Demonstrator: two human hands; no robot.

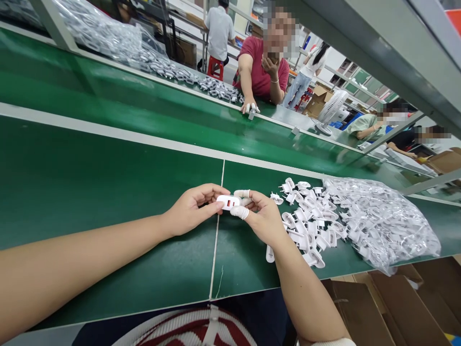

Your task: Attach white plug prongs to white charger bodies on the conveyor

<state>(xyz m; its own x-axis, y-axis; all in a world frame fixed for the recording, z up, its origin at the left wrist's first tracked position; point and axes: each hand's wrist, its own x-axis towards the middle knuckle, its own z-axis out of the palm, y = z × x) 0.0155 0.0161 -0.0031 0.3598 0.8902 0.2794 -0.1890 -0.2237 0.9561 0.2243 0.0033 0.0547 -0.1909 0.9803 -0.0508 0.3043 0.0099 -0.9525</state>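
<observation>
Between my two hands, above the green table, is a white USB charger [229, 202] with two ports facing me, one of them red inside. My left hand [196, 207] pinches its left end between thumb and fingers. At the right end, my right hand [260, 211] grips it with fingertips in white finger covers. Close by on the right lies a loose pile of white plug parts [306, 223] with pins. Beside the pile, a clear plastic bag [391, 221] spills more of the same parts.
A green conveyor belt [144, 108] runs behind a pale rail. Across it, a person in a red shirt [248, 62] sits near a heap of small parts [180, 72]. A white fan [333, 108] stands to the right. Cardboard boxes [389, 307] sit below the table's right edge.
</observation>
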